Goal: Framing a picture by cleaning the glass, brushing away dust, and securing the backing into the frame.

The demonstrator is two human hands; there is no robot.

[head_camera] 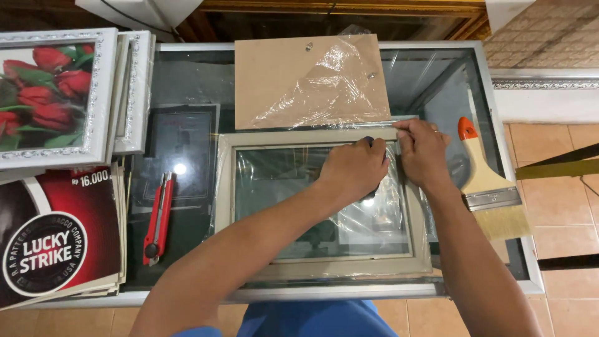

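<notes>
Head view looks down on a glass-topped counter (187, 75) carrying stacked white frames (59, 93), a brown backing board (281, 75), a paintbrush (490, 187) and a red utility knife (159, 218). At its centre lies a pale picture frame (321, 265) under crinkled clear plastic film (380, 215). Left hand (352, 170) presses, fingers curled; right hand (423, 153) pinches the film at the frame's top edge.

Both hands on the frame (324, 265), lying flat on the glass table (187, 87). Left hand (352, 168) presses near the top edge, right hand (424, 153) pinches the plastic wrap (380, 218) at the top right corner. Backing board (281, 81) just above, brush (490, 184) right, red cutter (159, 218) left, framed prints (56, 93) stacked far left.
</notes>
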